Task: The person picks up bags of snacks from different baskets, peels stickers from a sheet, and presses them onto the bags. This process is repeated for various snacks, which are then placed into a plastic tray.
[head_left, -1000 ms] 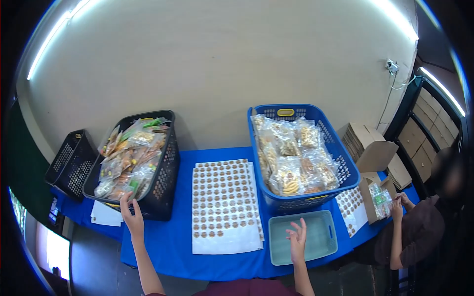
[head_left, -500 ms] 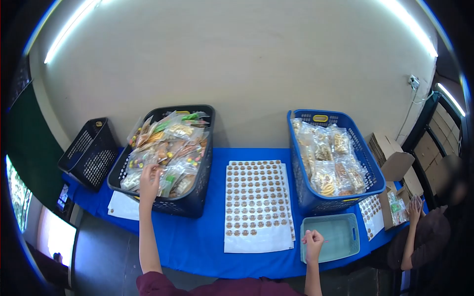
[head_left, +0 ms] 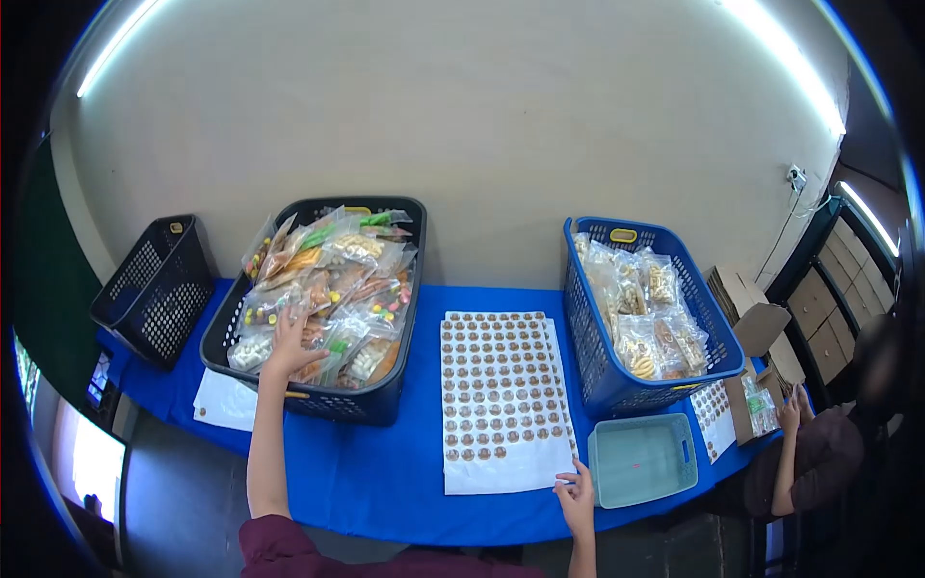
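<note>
My left hand [head_left: 287, 345] lies on the clear plastic bags [head_left: 328, 289] piled in the black basket [head_left: 400, 361], with its fingers spread. The bags hold snacks and coloured sweets. My right hand [head_left: 578, 493] is at the lower right corner of the white sheets of round brown stickers [head_left: 506, 385]. Its fingers are apart, with fingertips right at the paper's edge. Just right of this hand stands a pale green tray [head_left: 644, 501], with a small pinkish bit [head_left: 636, 466] on its bottom.
A blue basket [head_left: 718, 371] of snack bags stands right of the sheets. On the far left is another black basket [head_left: 154, 289]. Another person's hands [head_left: 792, 409] are by an open cardboard box [head_left: 756, 414] at the right. Everything rests on a blue cloth [head_left: 385, 482].
My right hand has moved left from over the green tray to the sticker sheets' corner, its fingers opening. My left hand has spread out over the bags. The view has shifted slightly.
</note>
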Tool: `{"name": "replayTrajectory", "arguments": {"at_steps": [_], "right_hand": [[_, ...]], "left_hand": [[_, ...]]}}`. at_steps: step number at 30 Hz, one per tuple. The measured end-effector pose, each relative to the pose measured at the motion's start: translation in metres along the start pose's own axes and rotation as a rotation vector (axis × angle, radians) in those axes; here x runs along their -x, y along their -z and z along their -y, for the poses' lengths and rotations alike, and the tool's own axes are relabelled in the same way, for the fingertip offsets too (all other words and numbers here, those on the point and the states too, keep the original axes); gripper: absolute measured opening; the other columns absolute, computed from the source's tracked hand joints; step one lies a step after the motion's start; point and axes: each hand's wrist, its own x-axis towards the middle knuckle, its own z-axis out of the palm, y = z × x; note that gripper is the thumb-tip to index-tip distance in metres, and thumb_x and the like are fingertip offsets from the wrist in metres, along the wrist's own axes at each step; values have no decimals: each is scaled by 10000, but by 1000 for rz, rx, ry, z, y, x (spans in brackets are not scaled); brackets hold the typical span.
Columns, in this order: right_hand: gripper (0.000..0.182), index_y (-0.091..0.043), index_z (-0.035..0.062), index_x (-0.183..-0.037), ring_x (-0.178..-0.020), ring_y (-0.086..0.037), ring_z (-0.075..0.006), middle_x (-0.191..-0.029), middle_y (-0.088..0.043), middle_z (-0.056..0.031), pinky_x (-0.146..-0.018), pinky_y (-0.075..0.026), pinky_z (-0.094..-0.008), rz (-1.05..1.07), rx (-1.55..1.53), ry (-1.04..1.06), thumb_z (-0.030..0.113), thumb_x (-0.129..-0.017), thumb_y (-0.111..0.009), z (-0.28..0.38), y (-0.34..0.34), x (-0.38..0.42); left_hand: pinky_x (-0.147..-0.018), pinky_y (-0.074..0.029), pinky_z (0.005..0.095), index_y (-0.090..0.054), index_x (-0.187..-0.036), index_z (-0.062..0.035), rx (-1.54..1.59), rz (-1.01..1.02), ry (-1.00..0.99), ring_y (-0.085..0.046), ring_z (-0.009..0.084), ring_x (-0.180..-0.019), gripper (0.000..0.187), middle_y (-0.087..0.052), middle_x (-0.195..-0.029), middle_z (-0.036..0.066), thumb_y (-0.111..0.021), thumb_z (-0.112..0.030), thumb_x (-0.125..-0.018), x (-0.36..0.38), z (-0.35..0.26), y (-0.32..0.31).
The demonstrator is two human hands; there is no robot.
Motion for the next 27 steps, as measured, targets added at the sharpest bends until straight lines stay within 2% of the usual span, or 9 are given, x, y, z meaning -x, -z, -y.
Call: {"name": "replayTrajectory", "arguments": {"at_steps": [6,10,14,17,20,21,24,25,27], "right_hand": [[318,-491,-9,-1101,-655,-545,-98,-846,-593,-95,-588,-442,-222,-23,55,10,19,-788,-545,12,-10,10],[281,-510,-16,-1068,-656,-545,-106,-816,-601,-85,-596,-440,-225,21,178,-9,30,-792,-540,18,-13,18],[262,-516,-24,-1052,-659,-555,-108,-806,-600,-89,-597,-448,-223,40,176,-11,35,-799,-544,17,-14,23],[256,-509,-35,-1049,-659,-561,-107,-810,-593,-92,-597,-447,-213,46,194,13,32,-804,-543,18,-16,23],[244,-517,-40,-1035,-667,-567,-111,-811,-597,-97,-607,-453,-218,43,168,25,31,-803,-541,18,-16,22],[244,-522,-37,-1033,-670,-569,-115,-811,-602,-98,-609,-456,-225,42,171,31,42,-803,-544,17,-16,21],[238,-532,-33,-1022,-690,-577,-127,-818,-612,-107,-622,-466,-240,50,167,26,60,-804,-548,15,-17,22],[230,-534,-36,-1017,-706,-581,-131,-826,-613,-116,-630,-468,-242,63,160,12,57,-806,-546,17,-18,23],[222,-533,-46,-1010,-740,-590,-155,-848,-612,-138,-663,-475,-258,102,40,-36,76,-824,-529,24,-21,22]], "left_hand": [[-1038,-163,439,-551,-1103,-230,-47,77,61,-55,385,-1294,549,-125,-1384,221,-722,-425,-619,-2,19,-15],[-1032,-178,453,-546,-1120,-240,-52,92,179,-76,352,-1303,480,-82,-1411,197,-620,-479,-711,-6,19,-15],[-1011,-155,536,-399,-1274,-124,-50,-12,102,-81,310,-1312,658,-114,-1424,131,-554,-505,-760,-6,21,-23],[-1002,-118,563,-312,-1318,-66,-27,-82,211,-107,286,-1312,723,-195,-1409,101,-526,-503,-783,-4,2,-15],[-1002,-89,558,-331,-1304,-53,-2,-249,236,-141,269,-1307,702,-296,-1369,91,-504,-505,-795,-5,-12,-2],[-1008,-71,540,-361,-1288,-52,-66,-444,130,-215,268,-1285,613,-364,-1327,91,-509,-425,-825,-2,-20,2],[-1013,-153,495,-406,-1253,-44,77,-797,-142,-307,280,-1242,492,-387,-1308,103,-537,-275,-839,10,-41,35],[-984,-275,425,-443,-1216,-29,343,-894,-285,-388,286,-1188,420,-421,-1274,130,-549,-112,-818,18,-57,48],[-924,-359,372,-438,-1222,-27,503,-978,-322,-399,278,-1179,456,-426,-1267,150,-574,-107,-795,35,-86,51]]}}
